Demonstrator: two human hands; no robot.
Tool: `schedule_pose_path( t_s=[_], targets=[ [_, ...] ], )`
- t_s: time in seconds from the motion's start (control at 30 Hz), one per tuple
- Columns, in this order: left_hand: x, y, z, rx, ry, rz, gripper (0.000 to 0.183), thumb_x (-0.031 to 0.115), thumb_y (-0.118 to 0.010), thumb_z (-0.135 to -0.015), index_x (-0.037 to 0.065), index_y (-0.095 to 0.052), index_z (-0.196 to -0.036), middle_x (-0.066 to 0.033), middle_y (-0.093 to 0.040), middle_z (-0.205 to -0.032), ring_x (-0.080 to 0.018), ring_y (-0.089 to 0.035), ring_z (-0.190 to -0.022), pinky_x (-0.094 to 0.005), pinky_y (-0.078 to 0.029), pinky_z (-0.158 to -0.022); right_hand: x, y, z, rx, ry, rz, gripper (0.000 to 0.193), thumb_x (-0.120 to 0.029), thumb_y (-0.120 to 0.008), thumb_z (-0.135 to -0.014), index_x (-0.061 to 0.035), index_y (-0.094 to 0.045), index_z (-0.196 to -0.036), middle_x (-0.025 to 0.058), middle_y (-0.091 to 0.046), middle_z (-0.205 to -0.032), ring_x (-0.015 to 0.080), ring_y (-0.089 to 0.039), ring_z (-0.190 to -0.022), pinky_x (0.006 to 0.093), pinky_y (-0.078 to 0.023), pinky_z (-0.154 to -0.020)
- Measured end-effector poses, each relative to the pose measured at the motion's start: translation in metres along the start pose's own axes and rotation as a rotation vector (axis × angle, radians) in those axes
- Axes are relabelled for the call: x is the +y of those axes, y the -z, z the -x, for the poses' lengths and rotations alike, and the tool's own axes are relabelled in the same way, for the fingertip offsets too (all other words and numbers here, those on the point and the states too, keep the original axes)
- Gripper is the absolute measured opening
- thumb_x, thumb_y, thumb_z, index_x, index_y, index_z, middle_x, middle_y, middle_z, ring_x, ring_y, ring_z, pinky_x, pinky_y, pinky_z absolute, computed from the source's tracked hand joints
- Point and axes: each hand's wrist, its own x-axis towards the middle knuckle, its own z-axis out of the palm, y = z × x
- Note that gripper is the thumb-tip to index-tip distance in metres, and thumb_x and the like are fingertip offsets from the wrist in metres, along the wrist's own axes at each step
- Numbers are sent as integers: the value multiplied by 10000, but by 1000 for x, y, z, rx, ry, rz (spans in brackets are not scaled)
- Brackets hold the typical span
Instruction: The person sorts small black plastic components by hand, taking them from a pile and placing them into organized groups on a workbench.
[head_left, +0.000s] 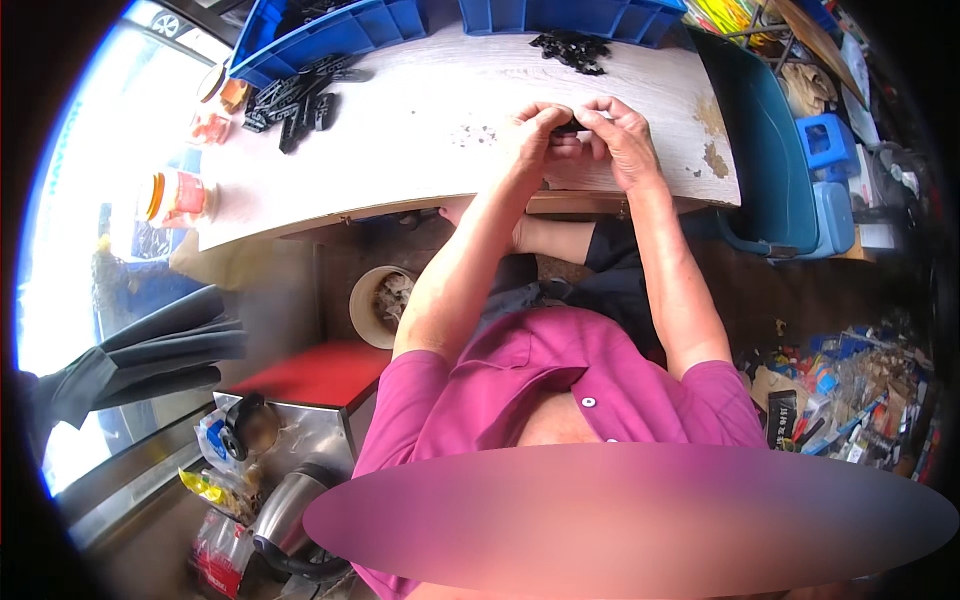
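Over the near right part of the table, my left hand point(541, 132) and my right hand point(624, 139) meet, both closed. A small black part point(572, 126) shows between their fingertips; the fingers cover most of it, so its exact shape is hidden. Beyond my hands lies a heap of small black pieces point(571, 51). Longer black plastic parts point(292, 104) are piled at the table's far left. Some dark specks point(474, 134) dot the tabletop left of my left hand.
Two blue bins point(335, 42) point(575, 14) stand along the far side of the pale table point(400, 140). Jars with orange lids point(180, 197) sit at its left edge. A dark teal tub point(765, 150) adjoins the right end. Below are a waste bucket point(366, 310) and a metal kettle point(290, 510).
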Motion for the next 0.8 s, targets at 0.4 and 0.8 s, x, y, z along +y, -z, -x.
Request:
schedule_pose_path(
  t_s=[0.4, 0.8],
  targets=[
    [-8, 5, 4, -39, -47, 104, 83, 79, -629, -854, 14, -619, -904, -93, -641, -805, -146, -612, -584, -271, -566, -548, 11, -3, 4, -1, -35, 73, 236, -275, -644, -872, -61, -628, -772, -16, -535, -601, 72, -463, -440, 239, -395, -395],
    [17, 17, -106, 376, -937, -1346, 272, 290, -700, -780, 68, -709, -936, -119, -698, -880, -283, -615, -834, -373, -487, -818, -27, 62, 3, 507, -130, -373, 303, -313, -625, -843, -82, -520, -676, 14, -366, -422, 176, -502, -401, 506, -590, -565]
  ],
)
